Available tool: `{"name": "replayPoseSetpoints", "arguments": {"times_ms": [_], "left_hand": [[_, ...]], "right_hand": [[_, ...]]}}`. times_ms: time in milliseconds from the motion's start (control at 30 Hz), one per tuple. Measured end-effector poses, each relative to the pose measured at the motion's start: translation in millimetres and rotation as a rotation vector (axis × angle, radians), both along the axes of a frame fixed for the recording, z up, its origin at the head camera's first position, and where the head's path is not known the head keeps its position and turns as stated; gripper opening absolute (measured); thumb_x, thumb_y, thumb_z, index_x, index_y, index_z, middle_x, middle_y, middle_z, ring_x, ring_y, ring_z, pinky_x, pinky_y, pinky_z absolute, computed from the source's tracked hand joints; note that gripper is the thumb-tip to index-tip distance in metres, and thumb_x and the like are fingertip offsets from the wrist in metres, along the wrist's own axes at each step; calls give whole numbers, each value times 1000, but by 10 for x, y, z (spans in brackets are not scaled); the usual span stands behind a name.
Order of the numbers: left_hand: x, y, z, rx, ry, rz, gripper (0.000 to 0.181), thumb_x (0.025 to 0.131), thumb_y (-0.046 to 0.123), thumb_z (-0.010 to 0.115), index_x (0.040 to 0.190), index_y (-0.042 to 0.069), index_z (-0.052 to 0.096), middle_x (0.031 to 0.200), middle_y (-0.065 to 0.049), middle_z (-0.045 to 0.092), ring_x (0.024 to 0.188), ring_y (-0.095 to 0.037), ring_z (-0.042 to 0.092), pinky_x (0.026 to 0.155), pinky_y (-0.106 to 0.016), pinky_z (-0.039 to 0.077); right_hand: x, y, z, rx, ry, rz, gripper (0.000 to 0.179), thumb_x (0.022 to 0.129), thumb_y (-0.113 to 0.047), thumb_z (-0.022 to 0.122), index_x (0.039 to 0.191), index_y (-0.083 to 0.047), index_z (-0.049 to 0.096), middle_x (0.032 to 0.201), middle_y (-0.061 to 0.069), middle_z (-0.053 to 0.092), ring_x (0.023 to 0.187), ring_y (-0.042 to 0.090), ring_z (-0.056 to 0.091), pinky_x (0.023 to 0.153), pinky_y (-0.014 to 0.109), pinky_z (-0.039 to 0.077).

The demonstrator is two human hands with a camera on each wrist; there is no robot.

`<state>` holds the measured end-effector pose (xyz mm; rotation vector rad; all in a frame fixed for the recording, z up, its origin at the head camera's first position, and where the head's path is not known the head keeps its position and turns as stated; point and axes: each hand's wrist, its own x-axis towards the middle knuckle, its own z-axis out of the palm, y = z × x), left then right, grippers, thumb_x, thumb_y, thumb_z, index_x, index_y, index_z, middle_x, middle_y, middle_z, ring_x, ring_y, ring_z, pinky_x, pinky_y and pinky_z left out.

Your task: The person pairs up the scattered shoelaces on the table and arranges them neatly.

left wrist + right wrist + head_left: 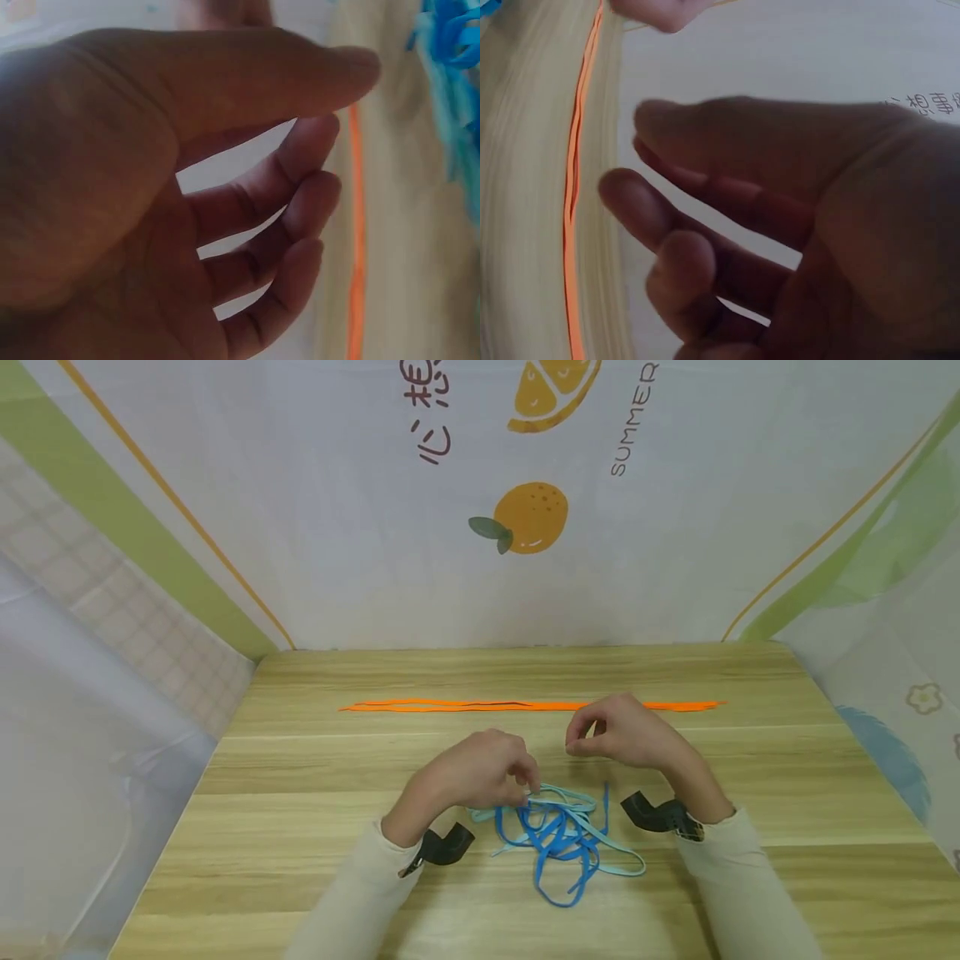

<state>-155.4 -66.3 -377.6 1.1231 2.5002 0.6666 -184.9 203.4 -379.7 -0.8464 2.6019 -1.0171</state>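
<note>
Nearest on the wood-grain table (300,827), between the two cream sleeves (348,893), lies a loose tangle of flat laces, one blue (562,835) and one pale teal (577,808), looping every way with no single long axis. The left hand (480,768) is over its far left edge, fingers loosely bent and gripping nothing; whether a fingertip touches the teal lace I cannot tell. The tangle lies to that hand's right and toward the person, making the left the nearer hand. The right hand (626,731) is raised farther out, thumb and forefinger tips close together, nothing visible between them. Beyond both hands, straight orange laces (555,706) run left to right across the table, the right hand nearer them. At the back hangs a white cloth (375,568) printed with an orange fruit (532,518).
</note>
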Motion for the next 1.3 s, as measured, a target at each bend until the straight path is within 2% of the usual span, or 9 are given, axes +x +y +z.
{"name": "replayPoseSetpoints", "arguments": {"times_ms": [100,267,500,667,800,967,1167,1300], "left_hand": [[-3,85,-95,-48,-36,-24,9,95,11,89,103,16,88,96,6,73,88,-7,63,81,-25,54],[-7,163,-211,-111,-29,12,8,92,14,92,99,17,88,88,12,70,81,-3,61,76,-22,53],[-18,185,-291,-177,30,59,8,93,16,90,89,18,84,77,14,64,75,-6,57,72,-23,50],[-33,164,-309,-142,48,51,21,94,7,81,78,19,77,71,13,60,69,-7,54,66,-23,47],[-51,125,-266,-48,49,19,23,95,6,78,77,20,76,71,12,59,67,-7,53,65,-23,46],[-35,71,-130,30,53,-23,17,95,7,79,82,19,78,78,11,61,74,-7,55,71,-23,49],[11,1,40,95,14,-49,9,98,11,80,90,17,80,91,9,69,89,-10,64,83,-26,54],[39,-59,136,149,-29,-53,8,99,13,79,92,18,79,94,11,70,96,-10,66,89,-28,55]], "right_hand": [[-11,-42,-38,30,-15,94,12,98,-10,81,90,-19,82,86,-14,74,78,15,67,72,33,56],[-18,-93,-86,51,-54,204,9,96,-7,79,92,-15,81,88,-16,72,78,13,65,72,32,56],[-17,-181,-146,63,-75,235,7,93,-6,83,92,-12,81,88,-15,72,78,11,65,73,30,56],[-7,-226,-170,76,-103,262,8,91,-4,84,95,-12,83,89,-15,74,76,10,66,70,28,57],[7,-234,-171,65,-140,298,10,90,-6,86,99,-11,84,90,-14,76,73,7,66,66,28,57],[36,-228,-132,41,-154,348,10,91,-11,89,100,-12,85,92,-13,77,72,6,66,65,28,57],[95,-176,-7,-10,-100,392,3,94,-11,86,96,-13,86,86,-17,73,71,3,63,64,27,56],[136,-110,105,-74,-39,414,8,99,-11,82,95,-17,86,84,-17,69,71,5,60,63,28,53]]}}
